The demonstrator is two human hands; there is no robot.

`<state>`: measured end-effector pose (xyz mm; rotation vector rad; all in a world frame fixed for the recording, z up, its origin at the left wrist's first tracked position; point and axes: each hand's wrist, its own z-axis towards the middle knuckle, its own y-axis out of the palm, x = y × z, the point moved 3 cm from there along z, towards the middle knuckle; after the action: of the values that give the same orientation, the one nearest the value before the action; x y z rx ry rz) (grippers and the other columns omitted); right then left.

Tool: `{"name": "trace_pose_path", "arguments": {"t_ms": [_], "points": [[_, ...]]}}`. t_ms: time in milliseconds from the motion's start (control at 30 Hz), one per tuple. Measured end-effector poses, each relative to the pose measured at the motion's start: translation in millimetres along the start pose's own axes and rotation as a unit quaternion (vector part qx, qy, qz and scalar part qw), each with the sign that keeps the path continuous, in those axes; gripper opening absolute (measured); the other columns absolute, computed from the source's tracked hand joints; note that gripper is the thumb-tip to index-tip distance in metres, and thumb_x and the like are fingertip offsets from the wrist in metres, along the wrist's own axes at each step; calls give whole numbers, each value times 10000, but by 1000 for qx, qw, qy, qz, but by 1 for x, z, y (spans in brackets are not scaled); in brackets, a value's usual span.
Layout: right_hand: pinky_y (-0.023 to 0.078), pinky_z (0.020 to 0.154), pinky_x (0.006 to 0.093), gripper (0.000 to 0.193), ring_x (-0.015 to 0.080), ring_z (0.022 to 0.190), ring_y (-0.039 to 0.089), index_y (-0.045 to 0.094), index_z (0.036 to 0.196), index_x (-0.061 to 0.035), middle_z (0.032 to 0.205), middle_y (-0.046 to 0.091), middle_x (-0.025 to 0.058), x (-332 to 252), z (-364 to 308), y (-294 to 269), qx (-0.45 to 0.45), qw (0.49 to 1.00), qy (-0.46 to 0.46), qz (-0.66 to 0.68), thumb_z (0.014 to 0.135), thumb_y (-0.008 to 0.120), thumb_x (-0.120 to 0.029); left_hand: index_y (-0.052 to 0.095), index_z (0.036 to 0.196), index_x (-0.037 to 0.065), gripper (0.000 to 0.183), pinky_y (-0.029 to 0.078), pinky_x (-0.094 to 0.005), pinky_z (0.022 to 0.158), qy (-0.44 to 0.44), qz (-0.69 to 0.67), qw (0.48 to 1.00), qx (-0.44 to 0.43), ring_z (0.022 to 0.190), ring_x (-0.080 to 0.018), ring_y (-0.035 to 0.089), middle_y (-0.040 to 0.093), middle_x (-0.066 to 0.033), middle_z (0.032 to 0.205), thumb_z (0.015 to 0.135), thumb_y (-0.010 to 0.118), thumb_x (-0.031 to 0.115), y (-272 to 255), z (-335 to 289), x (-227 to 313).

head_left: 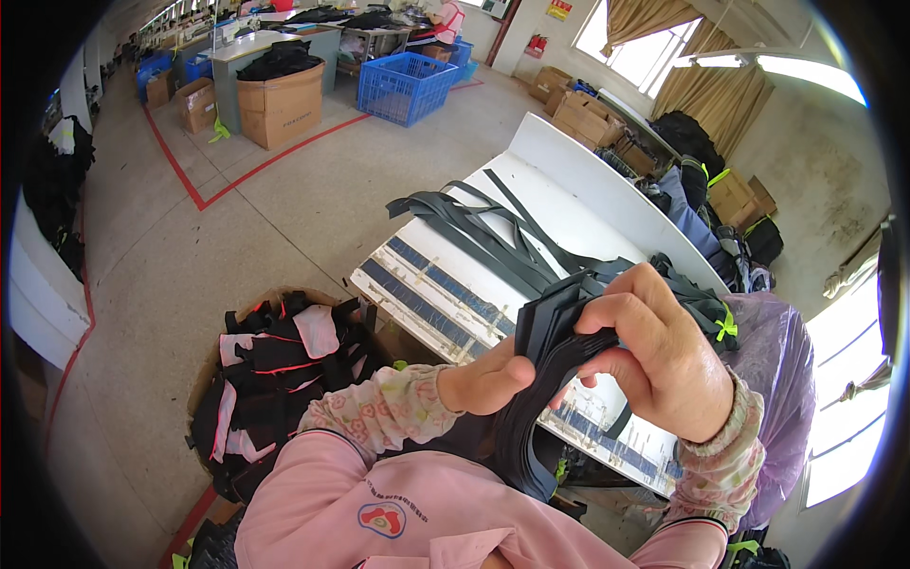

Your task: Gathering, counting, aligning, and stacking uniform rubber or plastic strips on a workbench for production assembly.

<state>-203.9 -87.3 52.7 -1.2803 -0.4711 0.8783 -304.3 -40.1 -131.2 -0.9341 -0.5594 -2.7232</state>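
A thick stack of black flat straps (523, 412) is held up in front of my chest, its lower part curving down toward my lap. My left hand (485, 381) grips the stack from the left; its thumb shows, and the other fingers are mostly hidden behind the straps. With curled fingers, my right hand (654, 346) pinches the upper part from the right. The stack's squared ends fan apart slightly above my hands. Behind them, loose dark straps (474, 232) lie across a worn white table (569, 194) with dark bands along its near edge.
A box of black and pink pieces (284, 356) stands at my left. Beyond the table are a blue crate (406, 87) and a cardboard box (280, 106). Purple plastic sheeting (773, 379) covers something at right. Cartons (586, 119) and dark bags line the wall.
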Motion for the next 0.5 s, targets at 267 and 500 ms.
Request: {"name": "trace_pose_path", "arguments": {"t_ms": [267,500], "points": [[507,703,398,423,350,842,604,579,1125,19,976,560,161,4,-3,-3,22,1000,-5,15,759,784,-43,500,1320,0,695,520,-267,747,-30,-31,998,45,879,-129,629,610,-90,1135,1018,404,618,2,2,1],[510,715,396,490,342,825,595,593,1227,34,976,560,157,3,-2,-1,8,1000,-12,-20,791,761,-114,506,1317,12,605,529,-278,777,-25,-84,995,37,895,-147,641,618,-90,1123,1016,508,536,3,4,1]]}}
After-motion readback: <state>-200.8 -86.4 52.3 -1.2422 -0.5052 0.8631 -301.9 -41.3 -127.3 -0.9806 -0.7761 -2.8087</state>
